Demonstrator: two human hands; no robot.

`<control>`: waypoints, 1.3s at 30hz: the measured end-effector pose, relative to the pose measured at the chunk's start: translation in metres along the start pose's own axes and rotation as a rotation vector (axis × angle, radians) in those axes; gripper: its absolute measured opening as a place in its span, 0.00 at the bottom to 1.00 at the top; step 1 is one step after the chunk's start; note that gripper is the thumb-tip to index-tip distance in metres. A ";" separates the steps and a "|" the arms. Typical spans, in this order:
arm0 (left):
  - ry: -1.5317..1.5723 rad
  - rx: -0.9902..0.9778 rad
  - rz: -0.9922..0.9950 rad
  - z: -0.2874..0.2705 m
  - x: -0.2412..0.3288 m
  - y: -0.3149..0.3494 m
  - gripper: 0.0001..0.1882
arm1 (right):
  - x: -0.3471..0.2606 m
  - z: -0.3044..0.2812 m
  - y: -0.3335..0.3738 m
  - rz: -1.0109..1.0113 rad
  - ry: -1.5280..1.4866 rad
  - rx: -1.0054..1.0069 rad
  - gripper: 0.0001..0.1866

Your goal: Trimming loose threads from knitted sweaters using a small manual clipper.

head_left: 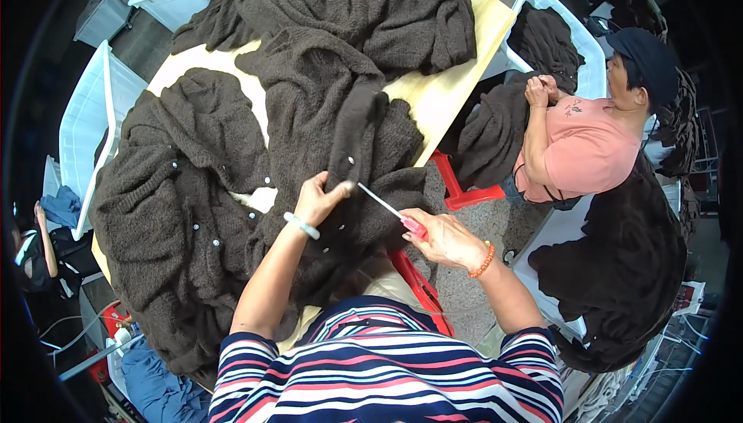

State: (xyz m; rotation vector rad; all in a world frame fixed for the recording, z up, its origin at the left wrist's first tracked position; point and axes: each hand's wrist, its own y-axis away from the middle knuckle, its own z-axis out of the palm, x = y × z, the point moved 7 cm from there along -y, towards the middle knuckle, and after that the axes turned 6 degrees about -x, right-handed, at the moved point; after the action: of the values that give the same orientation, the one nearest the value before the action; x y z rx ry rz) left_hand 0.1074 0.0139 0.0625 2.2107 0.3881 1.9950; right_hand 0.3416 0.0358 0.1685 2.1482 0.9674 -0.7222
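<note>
A dark brown knitted garment (306,125) lies bunched across the table in front of me, with a few small shiny buttons along its edge. My left hand (319,205), with a pale bangle at the wrist, pinches that edge between thumb and fingers. My right hand (450,239) is closed around the pink-red handle of a thin metal-shafted hand tool (379,199). Its tip points at the fabric beside my left thumb; the exact shape of the tip is too small to tell. More brown knitwear with buttons (178,191) is heaped to the left.
Another brown heap (348,5) covers the far side of the pale yellow tabletop (457,75). A person in a pink shirt (592,144) sits at the right, beside a red stool (468,197) and a white tub (597,75). White bins (85,129) stand at the left.
</note>
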 end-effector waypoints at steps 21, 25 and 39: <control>-0.796 0.336 0.264 0.012 0.027 0.100 0.28 | -0.011 0.027 0.029 0.030 0.047 -0.084 0.21; -0.506 0.309 0.173 0.003 -0.037 0.102 0.11 | -0.024 0.035 0.029 0.069 0.121 -0.137 0.18; 0.755 0.328 -0.167 -0.009 -0.077 0.086 0.10 | -0.045 0.062 0.032 0.018 0.088 -0.339 0.17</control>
State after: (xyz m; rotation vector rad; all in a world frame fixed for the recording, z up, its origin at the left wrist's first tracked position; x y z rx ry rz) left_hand 0.1003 -0.0904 0.0134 1.3870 0.9989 2.7476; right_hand 0.3280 -0.0463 0.1720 1.8999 1.0332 -0.4218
